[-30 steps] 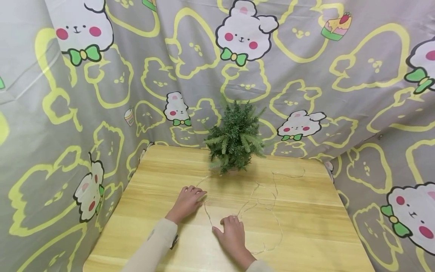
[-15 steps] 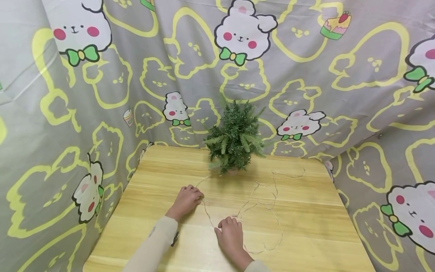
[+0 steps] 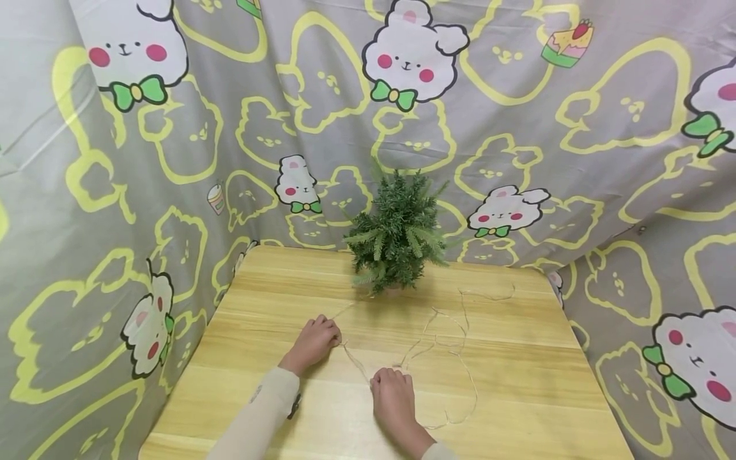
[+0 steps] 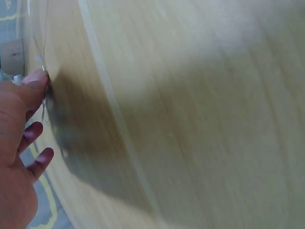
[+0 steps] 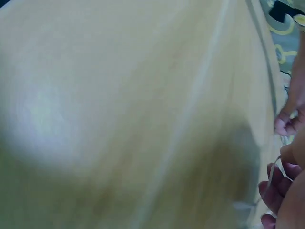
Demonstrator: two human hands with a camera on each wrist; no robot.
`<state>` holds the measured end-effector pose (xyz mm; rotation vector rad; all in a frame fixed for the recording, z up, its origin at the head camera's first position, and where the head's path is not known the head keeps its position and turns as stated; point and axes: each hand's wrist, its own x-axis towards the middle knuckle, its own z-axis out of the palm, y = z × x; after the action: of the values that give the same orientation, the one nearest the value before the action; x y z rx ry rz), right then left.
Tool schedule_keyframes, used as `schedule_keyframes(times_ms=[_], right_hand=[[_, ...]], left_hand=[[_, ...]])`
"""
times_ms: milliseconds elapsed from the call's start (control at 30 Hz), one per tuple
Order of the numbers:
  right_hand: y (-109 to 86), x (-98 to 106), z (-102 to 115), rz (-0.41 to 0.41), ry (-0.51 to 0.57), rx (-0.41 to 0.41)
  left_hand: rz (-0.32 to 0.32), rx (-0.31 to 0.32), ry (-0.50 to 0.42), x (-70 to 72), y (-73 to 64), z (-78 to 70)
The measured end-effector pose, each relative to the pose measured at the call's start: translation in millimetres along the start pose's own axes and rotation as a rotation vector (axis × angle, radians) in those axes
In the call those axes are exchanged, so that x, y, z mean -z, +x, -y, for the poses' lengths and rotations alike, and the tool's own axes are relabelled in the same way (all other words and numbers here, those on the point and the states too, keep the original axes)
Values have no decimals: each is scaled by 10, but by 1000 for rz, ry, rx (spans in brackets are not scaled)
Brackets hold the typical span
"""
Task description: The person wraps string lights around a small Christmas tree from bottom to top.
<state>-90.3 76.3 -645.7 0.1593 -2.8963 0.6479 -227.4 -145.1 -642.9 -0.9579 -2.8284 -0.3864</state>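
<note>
A thin, pale wire string [image 3: 356, 364], which looks like a fairy-light wire, runs between the two hands. In the head view my left hand [image 3: 316, 342] pinches it left of the table's middle. The left wrist view shows thumb and index finger together on the wire [image 4: 44, 67], the other fingers apart from it. My right hand [image 3: 395, 397] grips the string nearer the front edge, fingers curled down. A short loop of wire [image 5: 271, 174] shows at its fingers in the right wrist view. More loose wire [image 3: 475, 390] lies in wavy loops to the right.
A small artificial pine tree [image 3: 397, 233] stands at the back of the wooden table [image 3: 253, 396], its pot [image 4: 12, 57] visible in the left wrist view. Wire trails toward its base. A grey curtain [image 3: 339, 137] with rabbit prints hangs behind and at both sides.
My left hand's fingers have drawn in and the hand has shifted slightly left. My right hand has moved a little right and its spread thumb has closed in on the wire.
</note>
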Motion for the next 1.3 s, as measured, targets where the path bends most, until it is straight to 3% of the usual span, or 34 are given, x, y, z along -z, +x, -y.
schedule_keyframes(times_ms=[233, 433, 600, 733, 833, 1033, 1300], right_hand=[[88, 282, -86, -50, 37, 2], [150, 617, -236, -76, -13, 104], [217, 873, -400, -129, -52, 164], [279, 1039, -506, -168, -50, 165], [312, 1144, -556, -192, -53, 155], [373, 1332, -627, -223, -49, 138], [448, 1658, -686, -204, -2, 119]], left_hand=[[-41, -32, -9, 72, -44, -48], [-39, -63, -34, 232, -76, -106], [-92, -122, 7, 370, -106, -167], [-151, -164, 19, 461, -124, -232], [-162, -180, 21, 527, -125, -290], [-160, -170, 3, 639, -119, -392], [-241, -156, 24, 771, -78, -447]])
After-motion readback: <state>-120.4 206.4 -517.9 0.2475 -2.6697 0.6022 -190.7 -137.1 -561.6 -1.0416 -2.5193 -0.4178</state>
